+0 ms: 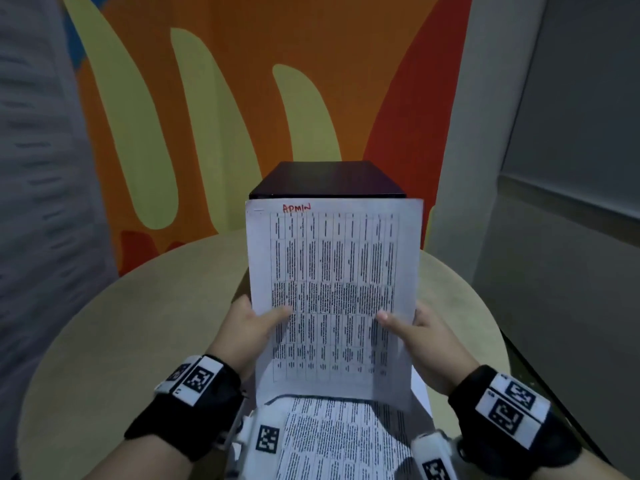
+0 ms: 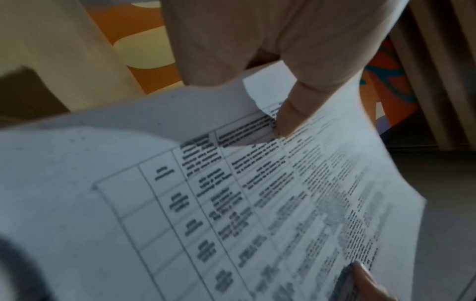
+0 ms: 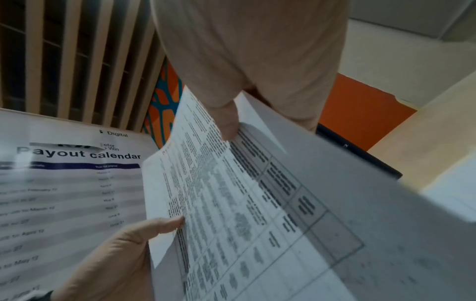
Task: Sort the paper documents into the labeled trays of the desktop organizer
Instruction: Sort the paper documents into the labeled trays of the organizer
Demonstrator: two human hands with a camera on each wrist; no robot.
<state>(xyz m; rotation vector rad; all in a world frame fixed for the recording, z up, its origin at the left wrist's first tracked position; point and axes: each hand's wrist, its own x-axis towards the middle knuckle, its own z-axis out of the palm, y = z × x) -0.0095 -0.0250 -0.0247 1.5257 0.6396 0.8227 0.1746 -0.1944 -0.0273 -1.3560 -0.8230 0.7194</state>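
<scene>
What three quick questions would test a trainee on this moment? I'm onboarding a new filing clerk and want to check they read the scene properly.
1. True or false: only the left hand holds the raised sheet.
2. Which word is handwritten in red at the top of that sheet?
A. ADMIN
B. SALES
C. LEGAL
3. Fill in: behind the sheet, on the round table, stands a dark ____.

Key:
1. False; the right hand grips the other edge, each thumb lying on the printed face.
2. A
3. Organizer; its trays and labels are hidden from the head view.
</scene>
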